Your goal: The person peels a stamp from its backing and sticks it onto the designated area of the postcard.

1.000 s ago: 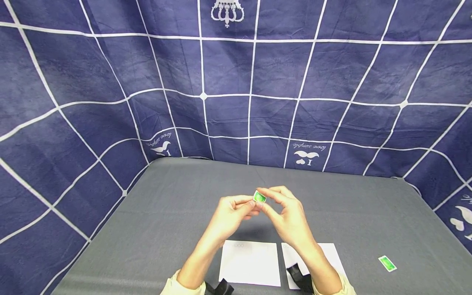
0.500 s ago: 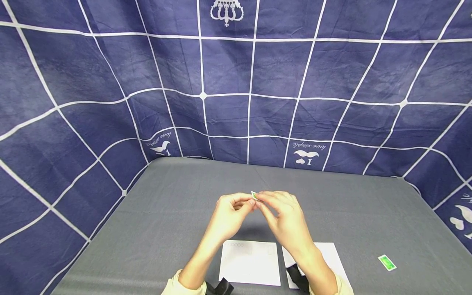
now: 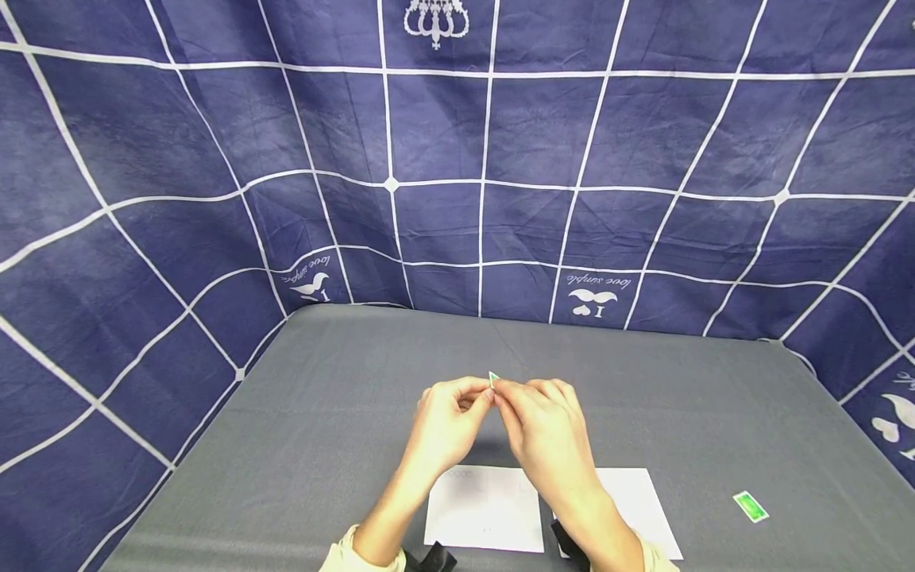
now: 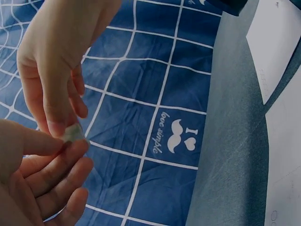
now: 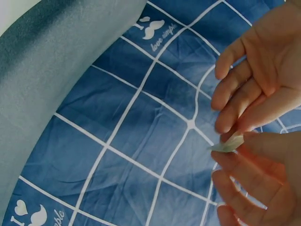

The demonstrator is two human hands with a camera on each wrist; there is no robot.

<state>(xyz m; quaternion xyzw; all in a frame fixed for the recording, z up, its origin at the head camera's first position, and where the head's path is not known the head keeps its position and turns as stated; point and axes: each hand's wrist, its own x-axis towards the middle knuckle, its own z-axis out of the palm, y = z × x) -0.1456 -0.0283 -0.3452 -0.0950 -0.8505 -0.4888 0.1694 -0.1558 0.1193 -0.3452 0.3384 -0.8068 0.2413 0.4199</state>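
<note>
Above the grey table, a small green stamp with a white border (image 3: 494, 376) is held between both hands. My left hand (image 3: 443, 425) pinches it between thumb and index finger. Thumb and fingertips of my right hand (image 3: 549, 433) pinch its other side, so in the head view just a corner shows. The right wrist view has the stamp (image 5: 229, 142) looking bent, its pale side visible. A second green stamp (image 3: 750, 507) lies flat on the table at the right. Below the hands lies a white envelope (image 3: 484, 516) with faint small circles along its top edge.
Another white sheet, perhaps an envelope (image 3: 639, 508), lies right of the first, partly covered by the right forearm. Dark straps (image 3: 436, 558) are at the wrists. A blue curtain with white grid lines (image 3: 443, 230) hangs behind the grey table (image 3: 343, 373).
The stamp's green face has turned mostly out of sight. My right hand has turned and closed in over it, its fingers bunching nearer the left hand's fingertips.
</note>
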